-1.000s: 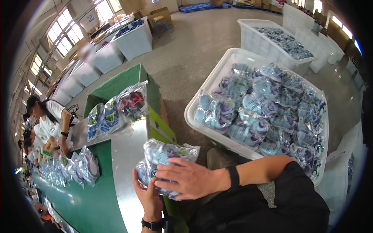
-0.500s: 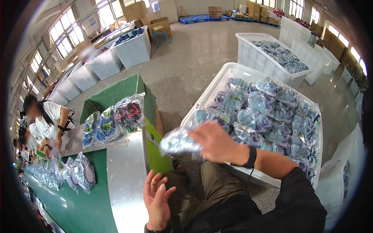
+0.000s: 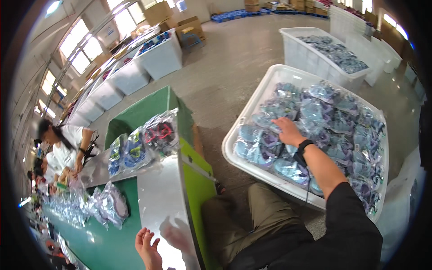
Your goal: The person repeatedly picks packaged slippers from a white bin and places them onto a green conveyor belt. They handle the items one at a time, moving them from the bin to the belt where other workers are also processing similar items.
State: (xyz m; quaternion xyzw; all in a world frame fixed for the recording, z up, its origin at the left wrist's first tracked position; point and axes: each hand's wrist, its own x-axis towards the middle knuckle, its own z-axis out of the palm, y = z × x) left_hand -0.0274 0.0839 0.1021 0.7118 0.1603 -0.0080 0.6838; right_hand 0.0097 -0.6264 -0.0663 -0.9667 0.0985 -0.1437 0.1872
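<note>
My right hand (image 3: 288, 130) reaches out to the right and lies palm down on the pile of clear bags holding blue and purple shoes (image 3: 333, 130) in a big white bin (image 3: 252, 117). Its fingers press on one bag; I cannot tell whether they grip it. A black band sits on that wrist. My left hand (image 3: 148, 247) hovers open and palm up, holding nothing, over the shiny steel table strip (image 3: 162, 198) at the lower edge.
Bagged shoes (image 3: 144, 144) lie at the strip's far end, and more bags (image 3: 108, 204) on the green table (image 3: 103, 243). People work at its left side (image 3: 63, 144). Other white bins (image 3: 315, 49) stand on the concrete floor.
My right hand carried a bag of shoes from in front of me to the bin on the right and lowered onto the pile. My left hand let go and dropped lower, open.
</note>
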